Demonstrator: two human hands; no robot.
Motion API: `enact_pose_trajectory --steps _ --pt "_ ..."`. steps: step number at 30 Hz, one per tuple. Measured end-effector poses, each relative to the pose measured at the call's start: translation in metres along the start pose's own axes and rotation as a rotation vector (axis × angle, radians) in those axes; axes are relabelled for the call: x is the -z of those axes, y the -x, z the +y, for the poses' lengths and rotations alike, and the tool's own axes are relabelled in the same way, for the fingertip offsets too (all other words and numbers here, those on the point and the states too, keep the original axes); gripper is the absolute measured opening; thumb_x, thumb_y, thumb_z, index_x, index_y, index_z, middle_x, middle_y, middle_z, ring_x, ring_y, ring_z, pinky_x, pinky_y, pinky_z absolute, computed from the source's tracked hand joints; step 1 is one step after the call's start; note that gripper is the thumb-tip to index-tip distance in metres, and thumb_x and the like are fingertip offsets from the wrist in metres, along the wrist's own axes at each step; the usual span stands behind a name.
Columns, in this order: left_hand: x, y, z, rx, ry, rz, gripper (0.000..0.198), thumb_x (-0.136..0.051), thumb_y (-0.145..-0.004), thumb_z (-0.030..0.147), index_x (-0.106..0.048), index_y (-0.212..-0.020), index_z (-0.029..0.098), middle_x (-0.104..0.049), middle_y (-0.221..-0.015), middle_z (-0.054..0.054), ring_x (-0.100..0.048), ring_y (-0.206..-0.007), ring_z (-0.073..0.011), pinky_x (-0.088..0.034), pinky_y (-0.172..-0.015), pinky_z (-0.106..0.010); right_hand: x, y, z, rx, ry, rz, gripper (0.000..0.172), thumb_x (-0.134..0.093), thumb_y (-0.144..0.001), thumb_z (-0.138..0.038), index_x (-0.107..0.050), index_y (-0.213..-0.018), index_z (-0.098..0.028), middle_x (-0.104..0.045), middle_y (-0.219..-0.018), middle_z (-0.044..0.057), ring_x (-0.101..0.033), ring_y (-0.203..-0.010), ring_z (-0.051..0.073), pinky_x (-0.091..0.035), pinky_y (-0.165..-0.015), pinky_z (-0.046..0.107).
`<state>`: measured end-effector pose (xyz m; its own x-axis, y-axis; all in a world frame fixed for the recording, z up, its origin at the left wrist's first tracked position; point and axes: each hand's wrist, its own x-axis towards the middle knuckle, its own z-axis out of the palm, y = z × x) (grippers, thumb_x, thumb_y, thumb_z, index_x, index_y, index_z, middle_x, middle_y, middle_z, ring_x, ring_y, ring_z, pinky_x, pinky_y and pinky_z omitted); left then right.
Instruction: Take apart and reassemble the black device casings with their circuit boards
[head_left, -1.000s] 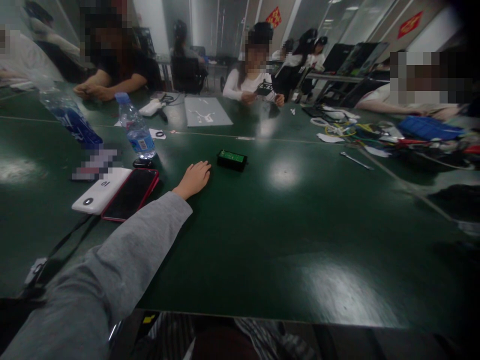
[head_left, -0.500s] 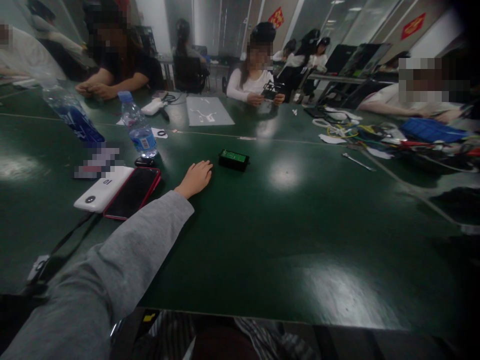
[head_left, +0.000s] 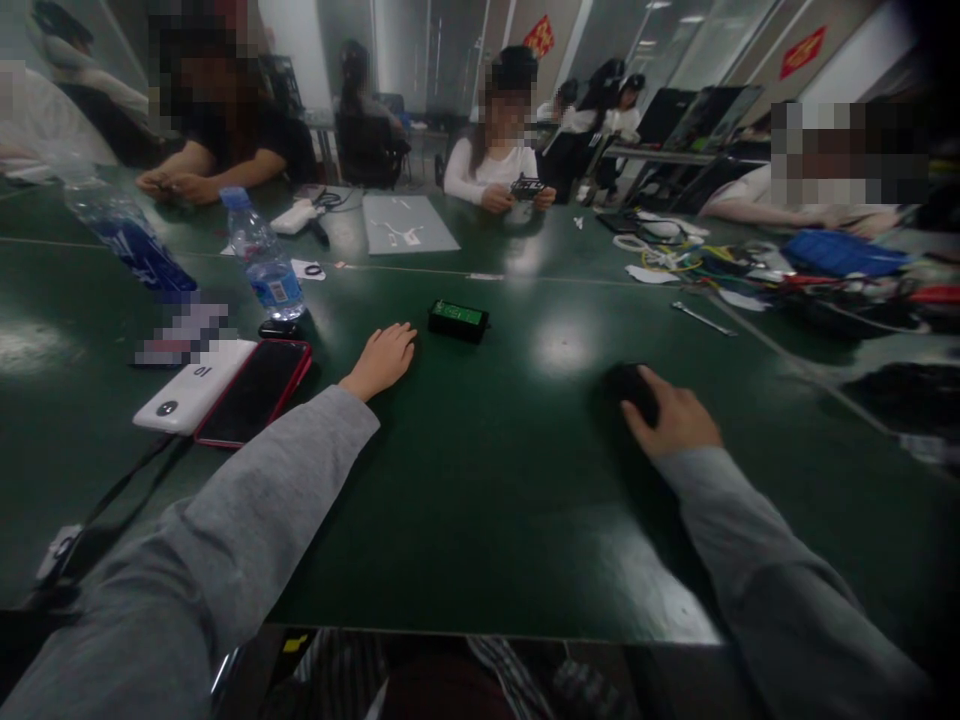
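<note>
My left hand (head_left: 381, 360) rests palm down on the green table (head_left: 480, 500), fingers together and stretched flat, holding nothing. Just beyond its fingertips lies a small black box with a green top (head_left: 458, 319). My right hand (head_left: 671, 415) lies on the table to the right, fingers curled around a small dark object (head_left: 631, 385) that I cannot make out. Both arms wear grey sleeves.
A red-cased phone (head_left: 255, 392) and a white power bank (head_left: 193, 397) lie left of my left hand. A water bottle (head_left: 262, 257) stands behind them. Other people sit at the far side. Cables, a blue tray (head_left: 844, 252) and tools clutter the right.
My right hand has come into view from the right and now lies on the table with a dark object. My left hand has stayed in place.
</note>
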<state>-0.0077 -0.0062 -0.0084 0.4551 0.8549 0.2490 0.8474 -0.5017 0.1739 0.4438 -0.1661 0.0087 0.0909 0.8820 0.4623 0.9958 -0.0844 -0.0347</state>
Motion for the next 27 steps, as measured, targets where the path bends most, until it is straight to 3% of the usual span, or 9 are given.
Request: enact_pose_trajectory --steps 2,5,7,9,12,16,27 --pt "-0.001 -0.001 0.0 0.0 -0.002 -0.003 0.046 -0.032 -0.106 0.03 -0.048 -0.147 0.017 -0.044 -0.158 -0.011 -0.039 -0.147 -0.0266 -0.032 -0.121 -0.052 -0.012 -0.012 -0.069 0.183 -0.135 -0.057 0.058 -0.055 -0.096 -0.039 -0.048 -0.149 -0.017 -0.063 -0.106 0.018 -0.063 -0.097 0.032 -0.053 -0.084 0.046" --pt "-0.002 -0.002 -0.001 -0.004 -0.013 0.001 0.046 -0.033 -0.106 0.03 -0.049 -0.147 0.016 -0.045 -0.157 -0.011 -0.04 -0.147 -0.0271 -0.033 -0.12 -0.051 -0.017 -0.03 -0.168 0.435 -0.305 -0.102 0.055 -0.053 -0.098 -0.042 -0.048 -0.148 -0.023 -0.061 -0.109 0.013 -0.061 -0.098 0.029 -0.055 -0.082 0.042" --pt "-0.002 -0.002 -0.002 -0.004 -0.015 0.003 0.046 -0.033 -0.105 0.027 -0.05 -0.146 0.015 -0.045 -0.157 -0.012 -0.041 -0.146 -0.0275 -0.033 -0.12 -0.052 -0.019 -0.041 -0.215 0.49 -0.376 -0.088 0.052 -0.052 -0.098 -0.041 -0.049 -0.146 -0.022 -0.06 -0.111 0.013 -0.059 -0.101 0.028 -0.055 -0.084 0.041" --pt "-0.002 -0.002 -0.003 -0.005 -0.012 -0.006 0.047 -0.036 -0.102 0.021 -0.049 -0.147 0.015 -0.045 -0.157 -0.013 -0.04 -0.147 -0.0275 -0.034 -0.12 -0.052 -0.024 -0.05 -0.242 0.494 -0.415 -0.084 0.05 -0.051 -0.099 -0.04 -0.049 -0.145 -0.021 -0.06 -0.112 0.014 -0.058 -0.102 0.029 -0.055 -0.086 0.043" --pt "-0.002 -0.001 -0.004 -0.005 -0.007 -0.023 0.055 -0.041 -0.095 0.011 -0.046 -0.149 0.014 -0.043 -0.158 -0.014 -0.039 -0.147 -0.0277 -0.033 -0.12 -0.052 -0.032 -0.056 -0.254 0.474 -0.469 -0.074 0.051 -0.051 -0.099 -0.039 -0.047 -0.146 -0.019 -0.06 -0.117 0.014 -0.057 -0.106 0.03 -0.055 -0.092 0.047" --pt "-0.001 -0.001 -0.002 -0.006 0.004 -0.023 0.052 -0.039 -0.097 0.014 -0.046 -0.149 0.013 -0.043 -0.158 -0.013 -0.039 -0.147 -0.0289 -0.033 -0.12 -0.052 -0.034 -0.055 -0.247 0.45 -0.545 -0.047 0.056 -0.054 -0.097 -0.037 -0.042 -0.146 -0.014 -0.059 -0.125 0.016 -0.056 -0.113 0.032 -0.052 -0.099 0.05" --pt "-0.002 -0.002 -0.002 0.001 0.012 -0.009 0.05 -0.038 -0.098 0.014 -0.049 -0.147 0.017 -0.044 -0.157 -0.011 -0.04 -0.146 -0.0274 -0.033 -0.12 -0.052 -0.038 -0.056 -0.246 0.457 -0.555 -0.051 0.05 -0.05 -0.099 -0.038 -0.046 -0.142 -0.015 -0.059 -0.125 0.016 -0.057 -0.112 0.032 -0.052 -0.099 0.051"
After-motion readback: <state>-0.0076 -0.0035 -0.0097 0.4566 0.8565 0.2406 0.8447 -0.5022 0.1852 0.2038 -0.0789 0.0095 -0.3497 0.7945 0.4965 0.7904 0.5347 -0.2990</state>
